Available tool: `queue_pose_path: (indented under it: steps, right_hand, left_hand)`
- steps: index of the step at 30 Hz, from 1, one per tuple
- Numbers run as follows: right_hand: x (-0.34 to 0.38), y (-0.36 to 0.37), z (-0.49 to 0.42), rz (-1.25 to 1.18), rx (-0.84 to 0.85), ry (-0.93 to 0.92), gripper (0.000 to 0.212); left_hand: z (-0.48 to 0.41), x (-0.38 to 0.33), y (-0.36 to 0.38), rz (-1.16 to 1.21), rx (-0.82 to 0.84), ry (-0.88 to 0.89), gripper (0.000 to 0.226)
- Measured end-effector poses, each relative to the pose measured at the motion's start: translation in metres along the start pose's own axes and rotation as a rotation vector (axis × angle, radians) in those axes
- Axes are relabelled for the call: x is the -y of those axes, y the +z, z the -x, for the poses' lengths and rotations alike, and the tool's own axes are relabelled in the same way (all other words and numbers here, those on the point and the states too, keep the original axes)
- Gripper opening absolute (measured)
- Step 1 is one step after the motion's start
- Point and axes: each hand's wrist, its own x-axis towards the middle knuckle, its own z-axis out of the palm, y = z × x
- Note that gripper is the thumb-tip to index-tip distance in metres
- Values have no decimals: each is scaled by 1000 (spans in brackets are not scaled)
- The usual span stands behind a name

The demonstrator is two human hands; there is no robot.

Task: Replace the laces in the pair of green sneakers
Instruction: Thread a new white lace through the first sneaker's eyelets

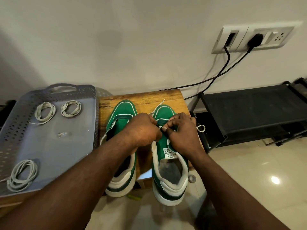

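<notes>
Head view, green sneakers (pixel 123 108), toes toward wall (pixel 132 47); left hand (pixel 142 128), right hand (pixel 181 131) pinching white lace (pixel 160 126)

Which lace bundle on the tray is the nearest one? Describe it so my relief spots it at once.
Left of the wooden table holding the green sneakers sits a grey perforated tray. Three pale coiled laces lie in it: two side by side at the far end, and the nearest coil alone in the near left corner, loosely wound.
</notes>
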Motion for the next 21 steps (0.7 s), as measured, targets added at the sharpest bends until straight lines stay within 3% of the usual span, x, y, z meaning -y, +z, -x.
queue_pose_path:
  steps: [3, 7, 13, 15, 18, 21]
  right_hand:
    - [4, 8, 1, 88, -79, 31, 16]
    - [2, 15, 0, 130, -126, 42, 17]
    - [-2, 10, 0, 70, -85, -75, 21]
    - [-2, 8, 3, 146, -77, -132, 22]
    - [0, 8, 3, 253, -74, -133, 39]
    - [2, 7, 4, 365, -51, -122, 44]
  left_hand:
    - [-3, 1, -4, 10, 31, -7, 56]
    - [-5, 3, -4, 36, 31, -10, 53]
    - [-20, 11, 4, 84, -106, 26, 4]
    - [-30, 18, 9, -19, -188, 73, 11]
    - [-33, 22, 18, -250, -275, 171, 14]
    - [-37, 21, 19, -308, -379, 272, 12]
